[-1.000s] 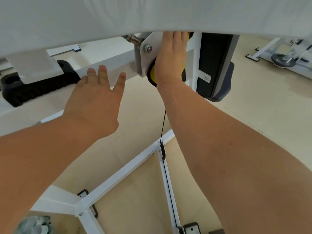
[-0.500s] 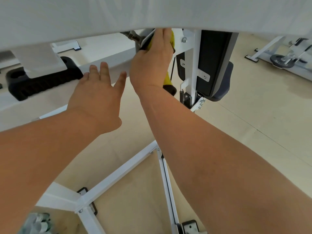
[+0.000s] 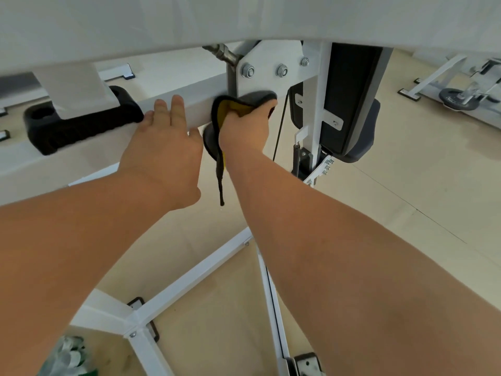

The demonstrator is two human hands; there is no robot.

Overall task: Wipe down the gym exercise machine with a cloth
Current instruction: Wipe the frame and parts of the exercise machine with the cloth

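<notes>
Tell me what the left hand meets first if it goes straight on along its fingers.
The white crossbeam. The left hand points up and away, and its fingertips lie over the beam's near face. They are likely touching it, though depth is unclear.

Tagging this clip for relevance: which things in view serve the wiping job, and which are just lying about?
Job: cloth, gripped by the right hand; left hand resting on the white beam; bolted bracket the cloth presses against.
Lying about: weight plate at far right; greenish clutter at lower left.
</notes>
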